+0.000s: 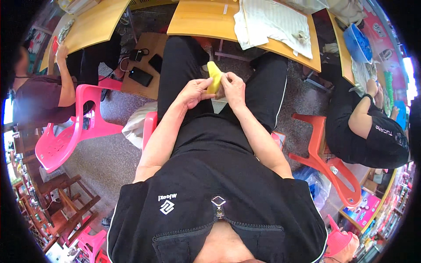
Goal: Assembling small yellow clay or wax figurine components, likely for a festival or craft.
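A yellow, narrow piece with a rounded top [213, 70] is held up between my hands above my lap. It looks soft or folded, but I cannot tell its exact kind. My left hand [194, 93] pinches its left and lower side between thumb and fingers. On the other side my right hand [233, 90] grips its edge, fingertips close together. Both hands are closed on it, just short of the table's near edge.
The wooden table [197, 19] ahead bears a white striped cloth [274, 24]. A phone [140, 77] lies on a board at left. People work at side tables. A pink chair [81, 127] stands left, an orange chair [313, 140] right, and a blue basin [357, 44] far right.
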A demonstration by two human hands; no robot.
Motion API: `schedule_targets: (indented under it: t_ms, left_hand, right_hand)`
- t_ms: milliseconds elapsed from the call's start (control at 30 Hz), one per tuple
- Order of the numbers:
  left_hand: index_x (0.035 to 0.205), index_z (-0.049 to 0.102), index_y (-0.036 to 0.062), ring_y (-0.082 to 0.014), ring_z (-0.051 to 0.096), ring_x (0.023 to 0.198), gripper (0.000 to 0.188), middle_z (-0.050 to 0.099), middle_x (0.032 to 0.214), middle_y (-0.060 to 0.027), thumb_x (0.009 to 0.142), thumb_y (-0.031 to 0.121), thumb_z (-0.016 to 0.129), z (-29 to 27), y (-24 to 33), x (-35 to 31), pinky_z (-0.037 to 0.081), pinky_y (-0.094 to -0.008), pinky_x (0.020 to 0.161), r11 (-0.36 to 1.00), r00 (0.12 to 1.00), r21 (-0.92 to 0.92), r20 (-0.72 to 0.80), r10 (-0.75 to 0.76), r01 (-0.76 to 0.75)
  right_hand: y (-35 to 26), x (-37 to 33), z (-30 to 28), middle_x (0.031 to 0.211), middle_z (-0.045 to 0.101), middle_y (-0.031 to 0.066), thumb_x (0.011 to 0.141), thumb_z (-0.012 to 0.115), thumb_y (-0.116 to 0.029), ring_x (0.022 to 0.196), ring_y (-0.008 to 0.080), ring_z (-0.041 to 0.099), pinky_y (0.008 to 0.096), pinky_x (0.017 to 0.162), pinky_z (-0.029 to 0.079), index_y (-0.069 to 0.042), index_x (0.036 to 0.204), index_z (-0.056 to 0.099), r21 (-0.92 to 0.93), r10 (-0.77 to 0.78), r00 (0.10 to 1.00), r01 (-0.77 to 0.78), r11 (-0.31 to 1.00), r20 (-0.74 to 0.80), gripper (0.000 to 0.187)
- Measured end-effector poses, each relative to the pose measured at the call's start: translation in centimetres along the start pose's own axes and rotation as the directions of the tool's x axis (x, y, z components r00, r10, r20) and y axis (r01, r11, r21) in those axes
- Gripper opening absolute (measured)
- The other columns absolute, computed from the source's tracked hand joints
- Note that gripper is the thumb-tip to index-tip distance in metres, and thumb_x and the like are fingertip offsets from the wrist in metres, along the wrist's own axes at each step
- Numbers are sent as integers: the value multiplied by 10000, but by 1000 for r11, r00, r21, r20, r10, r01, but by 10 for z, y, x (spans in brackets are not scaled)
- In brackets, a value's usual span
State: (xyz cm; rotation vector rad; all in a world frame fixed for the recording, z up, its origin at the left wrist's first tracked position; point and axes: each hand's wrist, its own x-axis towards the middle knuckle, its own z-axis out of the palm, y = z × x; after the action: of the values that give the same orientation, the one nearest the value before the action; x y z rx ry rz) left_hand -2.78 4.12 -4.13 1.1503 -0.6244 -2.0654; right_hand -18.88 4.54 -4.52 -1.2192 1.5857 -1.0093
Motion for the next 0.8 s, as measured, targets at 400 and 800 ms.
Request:
schedule_targets:
  t_ms: [400,800]
  left_hand:
    - [954,620,-13,-124,632,730,274,629,875,-62,920,255,578,-6,-4,3,573,-253,672,975,999,220,47,8,-18]
    - [973,618,-6,-136,640,734,245,636,876,-68,900,227,611,-7,-4,4,569,-256,646,988,1000,149,-3,-30,30]
  right_hand:
    - [20,7,1,808,640,28,802,604,-160,711,115,580,257,640,450,-17,950,668,414,227,914,-360,836,336,215]
    - [9,2,-2,847,633,46,822,584,-179,730,128,590,270,638,463,-8,1003,613,433,302,863,-472,768,406,251]
